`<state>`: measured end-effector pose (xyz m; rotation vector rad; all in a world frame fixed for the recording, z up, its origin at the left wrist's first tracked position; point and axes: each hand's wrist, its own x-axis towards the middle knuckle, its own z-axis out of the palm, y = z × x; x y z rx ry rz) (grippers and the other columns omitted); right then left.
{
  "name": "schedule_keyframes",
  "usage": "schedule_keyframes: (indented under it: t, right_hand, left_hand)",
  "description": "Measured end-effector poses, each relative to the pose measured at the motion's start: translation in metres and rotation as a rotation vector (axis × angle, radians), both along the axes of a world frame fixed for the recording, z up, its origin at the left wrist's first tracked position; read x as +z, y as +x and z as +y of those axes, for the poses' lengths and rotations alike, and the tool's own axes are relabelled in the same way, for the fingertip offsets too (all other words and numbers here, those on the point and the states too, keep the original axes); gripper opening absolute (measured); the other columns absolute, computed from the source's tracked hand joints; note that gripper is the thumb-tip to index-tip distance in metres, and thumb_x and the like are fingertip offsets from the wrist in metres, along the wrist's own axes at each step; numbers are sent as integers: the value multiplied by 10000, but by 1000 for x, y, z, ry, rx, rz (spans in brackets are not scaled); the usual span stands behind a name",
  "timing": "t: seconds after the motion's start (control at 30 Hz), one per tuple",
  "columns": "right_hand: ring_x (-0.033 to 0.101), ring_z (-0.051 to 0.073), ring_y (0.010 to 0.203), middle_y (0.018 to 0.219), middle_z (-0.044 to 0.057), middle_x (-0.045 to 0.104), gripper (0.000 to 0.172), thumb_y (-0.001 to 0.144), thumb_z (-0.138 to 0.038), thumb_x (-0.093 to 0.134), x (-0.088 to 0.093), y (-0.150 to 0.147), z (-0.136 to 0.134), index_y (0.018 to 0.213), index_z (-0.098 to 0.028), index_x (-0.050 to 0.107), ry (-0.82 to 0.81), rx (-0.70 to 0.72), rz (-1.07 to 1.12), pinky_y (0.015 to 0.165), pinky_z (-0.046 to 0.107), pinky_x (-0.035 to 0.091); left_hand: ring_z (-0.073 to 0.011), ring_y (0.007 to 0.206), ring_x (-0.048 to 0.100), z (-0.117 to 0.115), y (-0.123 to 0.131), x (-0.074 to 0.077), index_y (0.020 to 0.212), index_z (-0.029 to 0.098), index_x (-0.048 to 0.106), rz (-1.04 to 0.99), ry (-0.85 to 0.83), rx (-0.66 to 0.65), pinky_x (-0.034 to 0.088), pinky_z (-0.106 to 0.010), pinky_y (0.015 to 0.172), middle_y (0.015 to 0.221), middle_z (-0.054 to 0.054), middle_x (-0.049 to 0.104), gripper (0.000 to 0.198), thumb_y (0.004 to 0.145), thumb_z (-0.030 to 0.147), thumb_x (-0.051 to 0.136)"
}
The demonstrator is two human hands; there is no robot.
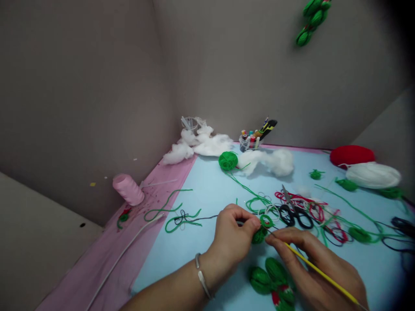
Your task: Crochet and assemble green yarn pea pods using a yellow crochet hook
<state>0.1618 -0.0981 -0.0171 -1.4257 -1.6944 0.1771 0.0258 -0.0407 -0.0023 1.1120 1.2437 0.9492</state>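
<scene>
The left hand is bending inward at the wrist, fingers pinching a small green yarn bud above the blue tabletop, while the right hand is slanting across, clasping a long yellow hook, its tip just beside the bud

A cone of pink thread lies on a pink cloth edging a pale blue tabletop. Tufts of white cotton stuffing and a ball of green yarn sit near a clear cup of thread spools. Black-handled scissors rest among tangled yarn, right of center, by a red padded mound and a white padded mound.
</scene>
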Motion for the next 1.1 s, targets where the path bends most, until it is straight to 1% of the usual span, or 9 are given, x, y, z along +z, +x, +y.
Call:
schedule_keyframes:
  t: [0.13, 0.2, 0.3, 0.43, 0.57, 0.7, 0.87, 1.0, 1.1]
  right_hand:
    - [677, 198, 642, 753, 14, 702, 78, 869, -210, 512, -4, 0, 4, 868, -264, 569, 115, 118, -116, 671, 321, 548]
    - [681, 201, 675, 748, 26, 705, 107, 843, -153, 531, -11, 3, 9, 872, -244, 580, 177, 197, -227, 683, 318, 543]
    - [677, 207, 661, 717, 30, 704, 119, 802, -150, 571, -26, 11, 18, 846, -243, 631, 227, 305, -400, 641, 314, 545]
    - [691, 233, 733, 809, 62, 723, 189, 783, -123, 580, -35, 17, 21, 924, -221, 659, 274, 276, -427, 687, 348, 556]
    - [709, 218, 757, 817, 47, 738, 202, 781, -94, 597, -24, 15, 15, 937, -215, 637, 324, 261, -347, 732, 316, 567]
    - [721, 220, 783, 841, 39, 749, 159, 810, -140, 599, -16, 14, 9, 946, -221, 615, 335, 175, -299, 786, 311, 567]
    - [722, 182, 771, 822, 31, 746, 83, 855, -161, 564, -16, 14, 11, 921, -203, 589, 375, 179, -344, 773, 248, 566]
    - [717, 175, 766, 815, 35, 740, 82, 868, -136, 543, -14, 11, 10, 917, -193, 574, 368, 157, -353, 779, 241, 560]
    - [708, 178, 773, 810, 39, 729, 79, 871, -137, 543, -14, 7, 8, 926, -190, 561, 374, 159, -332, 783, 257, 556]
  left_hand:
    - [-137, 726, 524, -2, 2, -4, 577, 158, 608, 94, 131, 7, 416, -256, 671, 735, -9, 535, 133, 688, 83, 606]
    - [-147, 745, 527, -2, 2, -5, 576, 157, 605, 131, 169, 19, 415, -268, 684, 731, -14, 533, 148, 694, 70, 593]
    - [-155, 757, 526, -2, 2, -6, 583, 155, 598, 120, 155, 39, 407, -276, 695, 728, -20, 541, 142, 701, 76, 593]
    - [-130, 686, 491, 0, 2, -4, 614, 151, 583, -44, 24, 14, 387, -264, 674, 668, -3, 535, 114, 725, 126, 598]
    - [-99, 614, 440, 1, 2, -2, 656, 131, 593, -237, -108, -14, 359, -245, 636, 631, 11, 537, 86, 702, 191, 635]
    - [-92, 603, 427, -1, 3, 0, 631, 126, 588, -359, -163, -42, 343, -241, 632, 622, 12, 539, 225, 607, 306, 721]
    - [-107, 636, 456, -3, 3, 0, 649, 125, 600, -348, -112, -48, 358, -246, 647, 665, -6, 555, 205, 621, 304, 698]
    - [-137, 721, 505, -3, 3, -3, 631, 137, 615, -224, 45, -23, 384, -262, 694, 737, -24, 556, 83, 681, 202, 626]
    - [-149, 755, 521, -5, 4, -5, 617, 154, 618, -137, 115, 19, 396, -268, 704, 752, -22, 548, 86, 701, 146, 601]
